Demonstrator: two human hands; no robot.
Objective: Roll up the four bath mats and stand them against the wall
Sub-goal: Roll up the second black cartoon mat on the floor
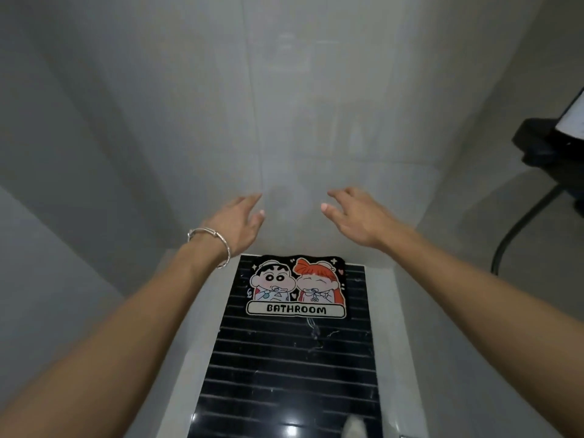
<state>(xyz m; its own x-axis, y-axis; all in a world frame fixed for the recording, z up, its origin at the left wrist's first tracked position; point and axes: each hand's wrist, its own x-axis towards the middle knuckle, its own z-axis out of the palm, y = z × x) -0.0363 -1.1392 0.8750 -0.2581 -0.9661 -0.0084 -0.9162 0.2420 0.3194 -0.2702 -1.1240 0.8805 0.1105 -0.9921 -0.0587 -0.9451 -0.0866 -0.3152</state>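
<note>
Reaching out with both arms, we face the grey tiled wall (284,105).

Left hand (237,221): raised in front of the wall, fingers loose and slightly spread, holding nothing. A silver bracelet (210,245) sits on the wrist.

Right hand (354,216): level with the left, palm down, fingers relaxed and a little bent, also holding nothing. The two hands are apart with a clear gap between them, thumbs turned inward toward each other. We cannot tell whether either fingertip touches the wall.

Mat (297,289): one is in view, lying flat and unrolled below the hands, untouched. It is dark-edged and printed with two cartoon children, one black-haired and one red-haired, above a white label reading BATHROOM. It lies on a black ribbed floor strip (284,358), at the strip's far end near the foot of the wall. We cannot tell whether its far edge meets the wall. Both forearms pass above and to either side of it.

Pale floor (404,343) flanks the strip on both sides. The near end of the strip is glossy and reflects light.

On the right, a dark fixture (543,147) juts out, with a black hose (518,226) curving down from it.

At the bottom edge is a small pale shape (354,425), too blurred to identify.
</note>
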